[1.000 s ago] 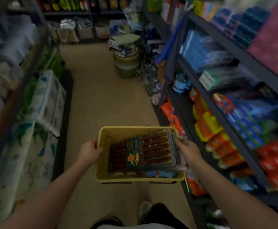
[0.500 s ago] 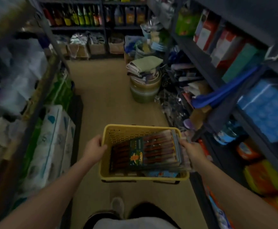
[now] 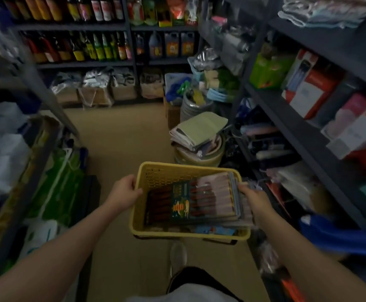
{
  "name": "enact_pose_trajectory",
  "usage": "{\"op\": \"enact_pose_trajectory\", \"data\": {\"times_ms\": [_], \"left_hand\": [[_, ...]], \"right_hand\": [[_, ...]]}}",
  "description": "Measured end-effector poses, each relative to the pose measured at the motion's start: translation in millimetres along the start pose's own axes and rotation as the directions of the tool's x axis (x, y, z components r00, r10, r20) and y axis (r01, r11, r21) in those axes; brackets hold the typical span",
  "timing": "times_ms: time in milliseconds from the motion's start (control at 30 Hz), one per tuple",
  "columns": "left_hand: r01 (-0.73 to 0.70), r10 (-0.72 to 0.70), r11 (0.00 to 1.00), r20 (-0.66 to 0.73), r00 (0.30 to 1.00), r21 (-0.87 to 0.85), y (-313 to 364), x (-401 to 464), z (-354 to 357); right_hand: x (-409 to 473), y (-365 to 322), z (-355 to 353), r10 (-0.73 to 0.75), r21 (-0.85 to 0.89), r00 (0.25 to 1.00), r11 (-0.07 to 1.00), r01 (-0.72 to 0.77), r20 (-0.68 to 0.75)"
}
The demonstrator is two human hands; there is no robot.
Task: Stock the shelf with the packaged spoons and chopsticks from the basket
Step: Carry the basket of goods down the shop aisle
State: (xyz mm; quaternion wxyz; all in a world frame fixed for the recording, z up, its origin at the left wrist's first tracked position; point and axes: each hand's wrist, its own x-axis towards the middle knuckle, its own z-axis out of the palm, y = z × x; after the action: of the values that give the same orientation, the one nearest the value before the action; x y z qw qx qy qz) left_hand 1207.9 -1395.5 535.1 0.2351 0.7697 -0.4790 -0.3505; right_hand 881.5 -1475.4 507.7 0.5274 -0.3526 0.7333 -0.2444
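A person stands in a shop aisle and holds a yellow basket [image 3: 155, 231] out in front with both hands. The left hand [image 3: 124, 192] grips the left rim, with the fingers curled over the edge. The right hand [image 3: 255, 200] is at the right rim, and its fingers are curled round the basket edge and the ends of the packs that stick out there.

The packs [image 3: 199, 202] lie flat in the basket in a stack. The top pack has dark red sticks in a row and a green card with orange print. The stack leans up on the right side and pokes past the rim. A blue pack [image 3: 215, 231] peeks out under the stack at the near edge.

On the right is a dark shelf [image 3: 308, 136] with boxes and soft goods. Just past the basket, on the floor, sits a tub [image 3: 210, 155] with folded cloths [image 3: 199, 129] piled on top. Bottles [image 3: 94, 47] fill the far shelves. On the left are big soft bags. The picture is dim and a bit blurry.
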Motion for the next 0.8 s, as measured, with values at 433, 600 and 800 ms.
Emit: {"op": "enact_pose_trajectory", "data": {"times_ms": [433,600,800], "left_hand": [[-0.045,0.044,0.999,0.048,0.998,0.029,88.4,357.8,-71.2],[-0.106,0.076,0.989,0.252,0.965,0.107,140.0,503.0,-83.4],[-0.268,0.149,0.926,0.397,0.906,0.264,207.3,631.8,-72.6]], "right_hand": [[200.9,-240.1,87.9,0.004,0.097,0.997,0.995,0.004,-0.079],[262.7,-295.7,115.3,0.112,0.243,0.98,0.967,-0.07,-0.165],[334.0,-334.2,126.2,0.249,0.369,0.939,0.917,-0.15,-0.238]]}}
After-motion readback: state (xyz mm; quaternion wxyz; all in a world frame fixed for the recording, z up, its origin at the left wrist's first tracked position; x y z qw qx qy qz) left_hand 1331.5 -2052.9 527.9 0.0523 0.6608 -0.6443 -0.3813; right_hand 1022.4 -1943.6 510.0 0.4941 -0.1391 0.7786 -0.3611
